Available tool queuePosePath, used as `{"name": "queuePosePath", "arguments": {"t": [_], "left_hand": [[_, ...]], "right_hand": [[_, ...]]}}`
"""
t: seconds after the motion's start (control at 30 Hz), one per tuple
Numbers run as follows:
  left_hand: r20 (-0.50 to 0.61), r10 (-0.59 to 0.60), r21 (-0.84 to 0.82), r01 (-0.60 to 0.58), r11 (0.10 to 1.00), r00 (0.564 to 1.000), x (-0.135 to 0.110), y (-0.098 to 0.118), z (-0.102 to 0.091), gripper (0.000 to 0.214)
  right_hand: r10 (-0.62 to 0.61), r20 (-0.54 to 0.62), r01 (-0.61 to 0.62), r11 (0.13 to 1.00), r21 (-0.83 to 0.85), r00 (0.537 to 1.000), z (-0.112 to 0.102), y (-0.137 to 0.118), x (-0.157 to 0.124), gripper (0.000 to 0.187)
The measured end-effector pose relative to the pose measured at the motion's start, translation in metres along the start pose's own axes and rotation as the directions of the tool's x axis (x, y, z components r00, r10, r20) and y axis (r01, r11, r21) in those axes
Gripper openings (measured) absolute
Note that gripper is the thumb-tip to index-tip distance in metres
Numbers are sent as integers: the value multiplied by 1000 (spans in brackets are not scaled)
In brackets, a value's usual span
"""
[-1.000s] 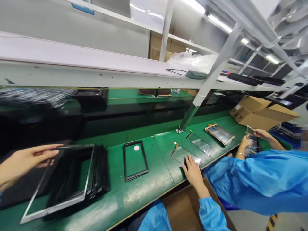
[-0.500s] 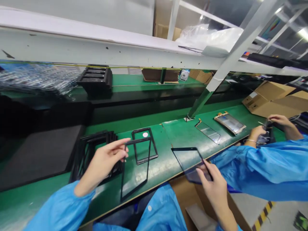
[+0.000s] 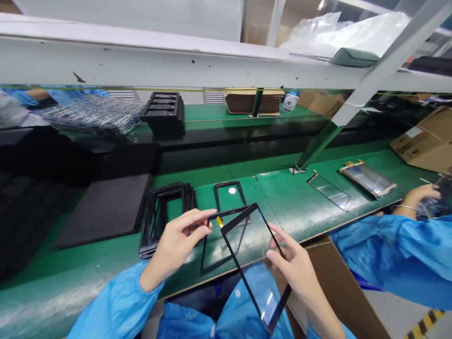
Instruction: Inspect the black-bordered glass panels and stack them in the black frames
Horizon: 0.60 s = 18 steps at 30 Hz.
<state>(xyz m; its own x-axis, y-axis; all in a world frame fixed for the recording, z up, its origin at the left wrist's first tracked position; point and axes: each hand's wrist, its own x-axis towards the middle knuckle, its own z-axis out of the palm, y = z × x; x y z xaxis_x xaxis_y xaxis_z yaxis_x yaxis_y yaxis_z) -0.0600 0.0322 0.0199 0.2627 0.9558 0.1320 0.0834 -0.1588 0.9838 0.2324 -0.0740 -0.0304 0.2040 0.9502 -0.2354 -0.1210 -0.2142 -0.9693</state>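
The person's two hands are raised above a green worktop [image 3: 289,207]; the left hand [image 3: 174,247] has its fingers [image 3: 192,221] close together, pinching the edge of a thin black frame [image 3: 205,249]; the right hand [image 3: 300,278] has its fingers [image 3: 282,245] slightly spread, pinching the long edge of a black-bordered glass panel [image 3: 252,263]; this panel is tilted, overlaps the frame and partly hides it, and its far end, with a yellow tab [image 3: 219,221], lies just beside the left fingertips; its near end extends past the worktop edge, over the person's blue smock [image 3: 187,322]; behind the hands lie a stack of black frames [image 3: 165,216], a black mat [image 3: 102,212] and a single frame with a white round sticker [image 3: 232,190]; to the right lie two glass panels with gold tabs [image 3: 367,179]; a green-and-steel rack post [image 3: 318,146] stands on the worktop's far side; a co-worker's hand [image 3: 420,197], with a bracelet [image 3: 406,206], is at far right, beside a cardboard box [image 3: 423,141].
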Motion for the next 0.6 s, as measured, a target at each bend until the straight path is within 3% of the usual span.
{"name": "queuePosePath", "arguments": {"t": [0.27,0.47,0.6], "left_hand": [[-125,4,-36,-9,999,992,-2,1,-3,31],[-145,164,114,-148,982,976,-7,3,-1,31],[-128,231,168,-209,963,964,-11,5,1,34]], "right_hand": [[-25,-83,24,1000,-14,996,2,-21,-1,66],[86,90,-91,995,47,992,11,-18,1,66],[89,108,-97,992,77,990,16,-16,3,68]]}}
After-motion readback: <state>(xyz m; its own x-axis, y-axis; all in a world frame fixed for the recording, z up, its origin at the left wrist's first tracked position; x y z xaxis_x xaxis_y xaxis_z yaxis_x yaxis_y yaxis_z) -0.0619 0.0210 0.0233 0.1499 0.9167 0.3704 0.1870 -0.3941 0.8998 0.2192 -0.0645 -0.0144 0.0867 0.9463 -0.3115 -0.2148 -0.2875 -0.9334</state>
